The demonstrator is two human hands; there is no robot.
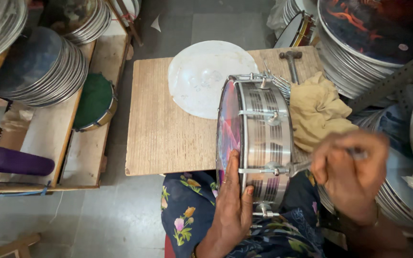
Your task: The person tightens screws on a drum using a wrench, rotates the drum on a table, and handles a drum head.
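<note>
- Both hands were on the metal frame drum [259, 143]: the left hand [230, 210] lay spread against its near rim, thumb on the coloured skin, while the right hand [350, 167], blurred, was clenched around a tuning key [302, 167].
- That key met a tension lug on the shell's right side, nearer the right hand.
- Standing on edge at the worktop [163, 129] front, the drum's axis ran left-right.
- Behind it lay a white drumhead [201, 76], a hammer [291, 62] and a tan cloth [319, 110].
- Shelves [48, 129] at left held stacked drumheads [39, 67].

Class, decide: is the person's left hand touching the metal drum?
Touching. The head view shows the left hand pressed flat against the drum rim, thumb over the metal shell.
</note>
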